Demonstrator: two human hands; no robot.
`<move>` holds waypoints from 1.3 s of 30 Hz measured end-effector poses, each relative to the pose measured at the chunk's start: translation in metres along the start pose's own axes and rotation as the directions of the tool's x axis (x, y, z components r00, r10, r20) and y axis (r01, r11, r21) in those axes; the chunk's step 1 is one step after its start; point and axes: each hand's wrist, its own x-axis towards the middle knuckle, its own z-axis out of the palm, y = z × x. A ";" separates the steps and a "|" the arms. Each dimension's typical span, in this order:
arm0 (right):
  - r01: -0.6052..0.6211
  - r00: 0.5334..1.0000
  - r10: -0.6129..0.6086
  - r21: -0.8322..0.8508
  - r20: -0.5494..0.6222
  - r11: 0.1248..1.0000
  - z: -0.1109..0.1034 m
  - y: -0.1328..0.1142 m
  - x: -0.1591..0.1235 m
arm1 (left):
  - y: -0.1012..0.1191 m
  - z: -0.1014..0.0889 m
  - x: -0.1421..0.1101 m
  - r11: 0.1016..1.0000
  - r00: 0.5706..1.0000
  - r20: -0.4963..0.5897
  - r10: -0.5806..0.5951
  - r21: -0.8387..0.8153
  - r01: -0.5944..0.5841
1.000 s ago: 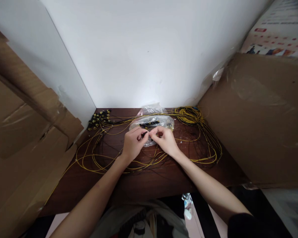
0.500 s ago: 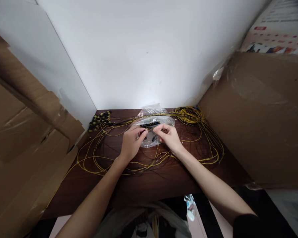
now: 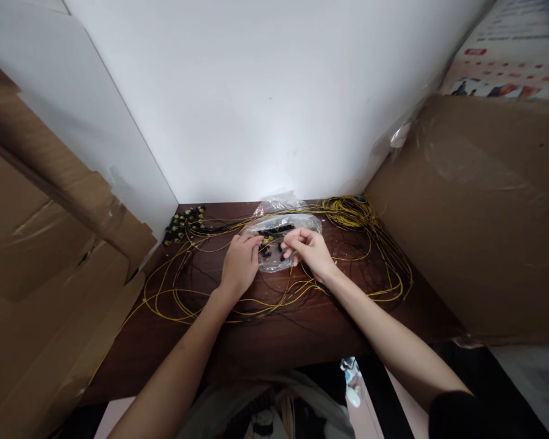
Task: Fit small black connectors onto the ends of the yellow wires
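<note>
Bare left hand (image 3: 241, 262) had shifted leftward at the clear crinkled plastic bag (image 3: 276, 265), bare right hand (image 3: 312, 251) opposite, both grips indeterminable, small black-and-yellow parts (image 3: 266, 250) on or in it, apparently for reach.

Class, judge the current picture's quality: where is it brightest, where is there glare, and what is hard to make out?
Head view: brightest low on the white panel; head view: glints on the clear plastic bag and the shiny plastic patch at right; head view: the dark parts at the bag are too small and soft to identify.
</note>
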 end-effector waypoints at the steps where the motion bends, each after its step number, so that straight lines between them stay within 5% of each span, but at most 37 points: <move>1: -0.008 1.000 0.008 0.003 0.016 1.000 0.000 0.001 0.000 | -0.001 0.001 -0.001 0.999 1.000 0.021 0.011 0.049 -0.012; 8: 0.005 0.999 -0.005 -0.001 0.041 1.000 0.000 0.001 -0.001 | 0.000 0.002 -0.004 0.980 0.995 0.084 0.046 0.191 -0.061; 21: 0.078 0.994 -0.072 -0.069 0.088 0.995 0.000 0.009 0.001 | -0.002 0.003 -0.003 0.994 0.996 0.069 -0.056 0.100 0.049; 39: 0.154 0.979 -0.098 -0.326 0.180 0.933 -0.002 0.015 0.002 | -0.003 0.004 -0.002 0.999 1.000 -0.015 -0.020 -0.050 0.019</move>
